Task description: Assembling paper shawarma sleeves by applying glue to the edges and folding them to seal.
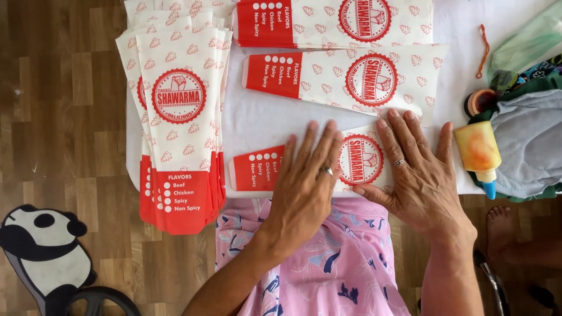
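- You have a single view, from the camera worn on your head; it looks almost straight down, so the white work surface (257, 117) and the wooden floor (64, 117) appear nearly flat.
- It sits close; your left hand (304, 181) and right hand (415, 175) fill the lower middle, with your forearms entering from the bottom edge and your lap just below.
- The far side of the surface runs off the top edge; the floor takes the left third; a bare foot (500, 231) shows at lower right.
- There is no second view, so nothing overlaps.
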